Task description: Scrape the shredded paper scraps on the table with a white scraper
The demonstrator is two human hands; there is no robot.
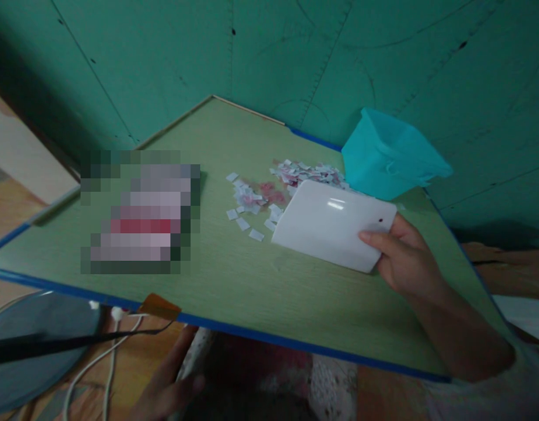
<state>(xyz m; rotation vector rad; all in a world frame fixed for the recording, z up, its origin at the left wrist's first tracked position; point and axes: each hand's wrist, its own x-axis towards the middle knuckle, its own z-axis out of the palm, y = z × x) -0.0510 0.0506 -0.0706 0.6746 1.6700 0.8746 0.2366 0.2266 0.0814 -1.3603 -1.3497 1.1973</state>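
Observation:
My right hand [407, 260] grips the right end of a white plastic scraper [326, 225], a flat glossy sheet with a small hole near its corner. The thumb lies on top, and the fingers go underneath. Beyond the scraper's far edge lies a pile of small white paper pieces [311, 172], some tinged pink. A smaller loose cluster of paper pieces [247, 199] is spread to its left. Below the table's near edge, my left hand [168, 383] is dim and partly cut off, its thumb and fingers apart beside a pale speckled surface.
A turquoise plastic bin [383, 158] stands at the table's back right corner, against the green wall [269, 52]. A blurred-out box-like item [147, 216] rests on the left of the table [234, 280]. Brown tape [159, 306] sticks to the front edge. Cables [109, 362] hang at lower left.

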